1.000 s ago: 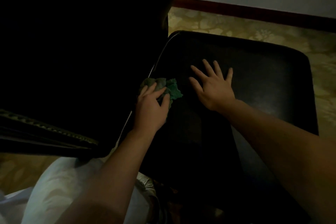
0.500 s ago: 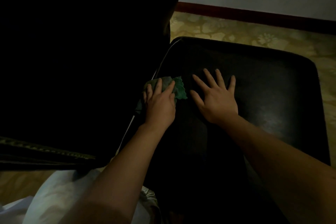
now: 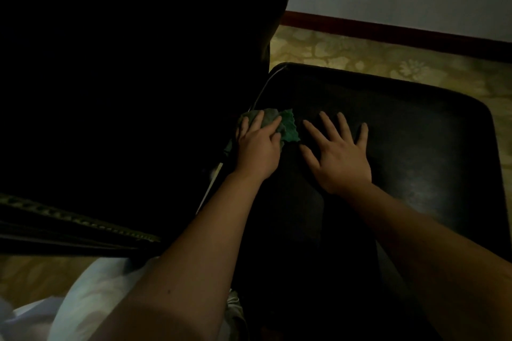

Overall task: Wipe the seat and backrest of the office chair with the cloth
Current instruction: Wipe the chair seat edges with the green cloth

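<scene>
My left hand [image 3: 259,148] presses the cloth [image 3: 288,127] with flat fingers where the seat [image 3: 415,133] meets the backrest [image 3: 138,63]. My right hand [image 3: 340,159] lies spread and empty just beside it. Most of the seat stretches rightward.

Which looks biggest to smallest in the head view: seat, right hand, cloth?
1. seat
2. right hand
3. cloth, though the left hand covers part of it, so its full size is unsure.
</scene>
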The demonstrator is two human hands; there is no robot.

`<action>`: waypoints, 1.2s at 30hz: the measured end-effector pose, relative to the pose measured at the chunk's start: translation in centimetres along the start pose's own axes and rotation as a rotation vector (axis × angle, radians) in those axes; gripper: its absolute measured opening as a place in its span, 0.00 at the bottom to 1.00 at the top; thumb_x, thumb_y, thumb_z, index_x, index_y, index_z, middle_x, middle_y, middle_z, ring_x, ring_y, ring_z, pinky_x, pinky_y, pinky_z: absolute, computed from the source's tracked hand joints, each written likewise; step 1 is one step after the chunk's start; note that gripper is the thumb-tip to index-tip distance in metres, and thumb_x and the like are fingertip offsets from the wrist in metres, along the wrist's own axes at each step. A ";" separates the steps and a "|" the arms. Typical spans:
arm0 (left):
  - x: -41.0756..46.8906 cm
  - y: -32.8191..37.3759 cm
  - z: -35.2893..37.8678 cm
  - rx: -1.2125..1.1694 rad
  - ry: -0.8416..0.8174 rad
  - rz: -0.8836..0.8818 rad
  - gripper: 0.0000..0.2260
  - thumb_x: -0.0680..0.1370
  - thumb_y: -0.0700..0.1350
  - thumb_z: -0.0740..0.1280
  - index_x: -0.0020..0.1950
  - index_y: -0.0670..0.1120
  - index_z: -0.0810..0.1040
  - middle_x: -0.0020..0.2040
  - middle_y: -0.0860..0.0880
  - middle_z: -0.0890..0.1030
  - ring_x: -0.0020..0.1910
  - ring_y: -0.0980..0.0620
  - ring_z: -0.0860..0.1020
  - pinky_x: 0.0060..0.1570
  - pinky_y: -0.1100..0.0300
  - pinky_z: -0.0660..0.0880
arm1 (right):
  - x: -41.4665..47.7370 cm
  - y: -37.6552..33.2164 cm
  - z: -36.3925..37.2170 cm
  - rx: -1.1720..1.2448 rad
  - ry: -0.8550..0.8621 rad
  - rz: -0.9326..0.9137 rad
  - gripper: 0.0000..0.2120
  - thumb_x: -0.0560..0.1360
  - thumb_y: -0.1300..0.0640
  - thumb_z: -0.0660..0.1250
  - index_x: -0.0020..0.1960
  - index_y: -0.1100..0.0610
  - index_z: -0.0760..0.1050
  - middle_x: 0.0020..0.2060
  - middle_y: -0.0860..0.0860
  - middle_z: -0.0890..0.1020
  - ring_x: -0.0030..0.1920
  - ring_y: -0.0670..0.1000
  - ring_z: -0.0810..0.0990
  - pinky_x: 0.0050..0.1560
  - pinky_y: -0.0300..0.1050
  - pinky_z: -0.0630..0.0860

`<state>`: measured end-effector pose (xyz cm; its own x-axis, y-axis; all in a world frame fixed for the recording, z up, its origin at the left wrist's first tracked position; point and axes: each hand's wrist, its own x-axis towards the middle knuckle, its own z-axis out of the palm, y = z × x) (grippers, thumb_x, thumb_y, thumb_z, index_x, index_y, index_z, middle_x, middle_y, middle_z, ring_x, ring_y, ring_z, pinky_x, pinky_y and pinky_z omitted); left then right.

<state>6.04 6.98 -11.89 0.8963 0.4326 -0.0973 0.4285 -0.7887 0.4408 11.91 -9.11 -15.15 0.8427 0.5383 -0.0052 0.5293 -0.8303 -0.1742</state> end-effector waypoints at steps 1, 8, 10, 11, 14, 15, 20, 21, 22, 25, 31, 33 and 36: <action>-0.5 -0.1 0.1 -0.020 0.010 0.000 0.20 0.86 0.49 0.57 0.78 0.56 0.65 0.82 0.49 0.57 0.81 0.44 0.50 0.79 0.49 0.47 | 0.0 0.0 0.0 -0.002 -0.005 0.002 0.30 0.79 0.32 0.41 0.79 0.39 0.48 0.81 0.48 0.49 0.80 0.56 0.42 0.74 0.70 0.37; -4.2 -1.0 0.7 0.034 0.072 -0.021 0.20 0.86 0.49 0.55 0.79 0.56 0.64 0.82 0.51 0.57 0.81 0.47 0.51 0.78 0.51 0.51 | 0.0 -0.1 0.0 -0.013 0.007 0.001 0.32 0.77 0.32 0.38 0.79 0.40 0.50 0.81 0.49 0.51 0.80 0.57 0.44 0.74 0.71 0.39; -4.4 -1.0 0.9 0.051 0.077 -0.030 0.20 0.86 0.49 0.55 0.79 0.56 0.64 0.82 0.51 0.58 0.81 0.46 0.51 0.78 0.51 0.50 | 0.0 -0.1 0.0 -0.001 0.012 0.000 0.32 0.77 0.32 0.39 0.79 0.40 0.51 0.81 0.49 0.52 0.80 0.57 0.44 0.74 0.71 0.38; -4.3 -1.0 0.9 0.056 0.074 -0.034 0.20 0.86 0.49 0.55 0.78 0.56 0.65 0.82 0.51 0.58 0.81 0.45 0.52 0.78 0.50 0.49 | 0.0 -0.1 0.0 0.002 0.013 -0.001 0.32 0.77 0.32 0.39 0.79 0.40 0.51 0.81 0.49 0.52 0.80 0.57 0.44 0.74 0.71 0.38; -3.0 -0.5 0.7 0.057 0.058 -0.038 0.19 0.86 0.49 0.56 0.78 0.56 0.66 0.81 0.49 0.60 0.80 0.43 0.53 0.78 0.47 0.50 | 0.0 -0.1 0.0 0.001 0.018 -0.003 0.32 0.78 0.32 0.40 0.79 0.40 0.51 0.81 0.49 0.51 0.80 0.57 0.44 0.74 0.70 0.38; -2.4 -0.3 0.6 0.059 0.054 -0.040 0.19 0.86 0.49 0.57 0.77 0.56 0.67 0.81 0.49 0.60 0.80 0.42 0.53 0.78 0.46 0.50 | 0.0 -0.1 0.0 0.003 0.021 -0.002 0.31 0.78 0.32 0.40 0.79 0.40 0.51 0.81 0.49 0.51 0.80 0.57 0.44 0.74 0.71 0.38; 0.0 1.1 0.8 0.088 0.060 -0.083 0.19 0.86 0.49 0.57 0.77 0.56 0.68 0.81 0.48 0.61 0.80 0.41 0.54 0.78 0.45 0.51 | 0.1 -0.1 0.0 0.017 0.022 0.003 0.29 0.80 0.33 0.44 0.79 0.40 0.50 0.81 0.49 0.51 0.80 0.57 0.43 0.74 0.70 0.37; 0.6 1.3 0.8 0.080 0.061 -0.085 0.18 0.86 0.49 0.57 0.76 0.57 0.68 0.81 0.48 0.61 0.80 0.40 0.54 0.78 0.45 0.51 | 0.1 -0.1 0.0 0.018 0.025 0.003 0.29 0.80 0.33 0.44 0.79 0.39 0.50 0.81 0.49 0.51 0.80 0.57 0.43 0.74 0.70 0.37; 1.2 1.4 0.8 0.073 0.063 -0.087 0.18 0.85 0.49 0.58 0.76 0.57 0.69 0.81 0.48 0.61 0.80 0.40 0.54 0.78 0.45 0.51 | 0.1 -0.1 0.0 0.018 0.025 0.002 0.29 0.80 0.33 0.44 0.79 0.39 0.50 0.81 0.49 0.51 0.80 0.57 0.43 0.74 0.70 0.36; 2.5 1.7 0.9 0.079 0.070 -0.089 0.18 0.85 0.49 0.58 0.76 0.57 0.69 0.80 0.47 0.62 0.79 0.39 0.56 0.77 0.45 0.52 | 0.2 -0.1 0.1 0.012 0.023 -0.005 0.30 0.80 0.33 0.44 0.79 0.39 0.50 0.81 0.49 0.50 0.80 0.57 0.43 0.74 0.70 0.36; 1.0 0.7 1.2 0.045 0.118 -0.019 0.19 0.86 0.49 0.57 0.77 0.52 0.69 0.80 0.46 0.63 0.79 0.41 0.56 0.77 0.47 0.54 | 0.2 -0.1 -0.6 0.014 -0.033 -0.016 0.31 0.79 0.32 0.45 0.80 0.39 0.49 0.81 0.49 0.49 0.80 0.58 0.42 0.73 0.71 0.36; 0.0 0.2 1.2 0.026 0.127 -0.004 0.18 0.86 0.48 0.57 0.77 0.51 0.69 0.79 0.46 0.64 0.79 0.42 0.57 0.78 0.48 0.54 | 0.6 0.0 -1.3 0.025 -0.085 -0.035 0.32 0.78 0.31 0.47 0.80 0.39 0.48 0.81 0.49 0.48 0.80 0.58 0.41 0.72 0.71 0.36; -1.4 -0.1 1.1 0.013 0.122 -0.007 0.18 0.86 0.47 0.57 0.77 0.51 0.69 0.80 0.47 0.64 0.80 0.43 0.56 0.78 0.50 0.53 | 2.1 1.4 -2.6 0.019 -0.140 -0.141 0.35 0.77 0.30 0.52 0.80 0.39 0.49 0.81 0.50 0.47 0.80 0.57 0.41 0.73 0.70 0.35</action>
<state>4.85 5.99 -12.78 0.8732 0.4873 0.0096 0.4366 -0.7907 0.4292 14.65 -9.50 -12.87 0.7379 0.6648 -0.1166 0.6378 -0.7433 -0.2017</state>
